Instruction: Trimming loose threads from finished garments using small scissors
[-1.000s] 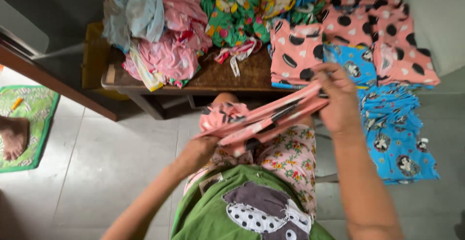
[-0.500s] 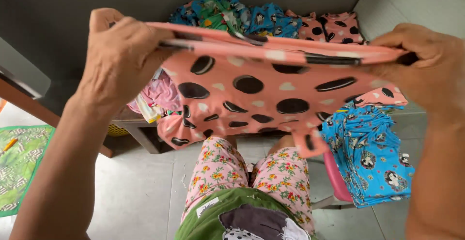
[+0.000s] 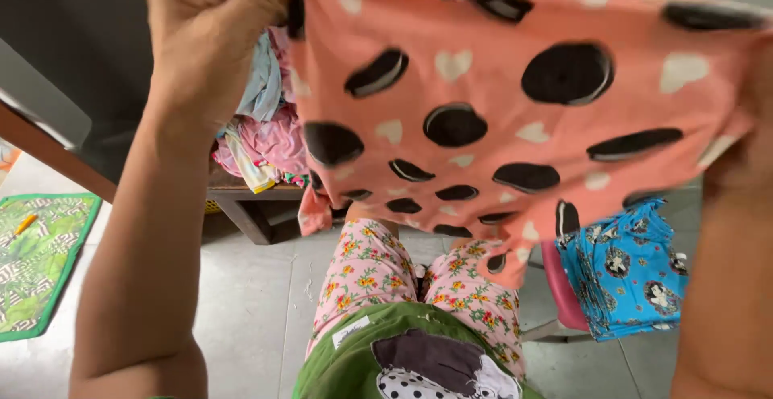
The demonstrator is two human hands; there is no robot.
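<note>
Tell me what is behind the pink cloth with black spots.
Behind the pink cloth, a pile of clothes on a wooden table shows at its left edge, blue cloths below. The rest is covered.

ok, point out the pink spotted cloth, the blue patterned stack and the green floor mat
pink spotted cloth [image 3: 515, 137]: head view, middle of the spread fabric.
blue patterned stack [image 3: 624, 270]: head view, top piece of the pile.
green floor mat [image 3: 36, 262]: head view, patterned centre.
</note>
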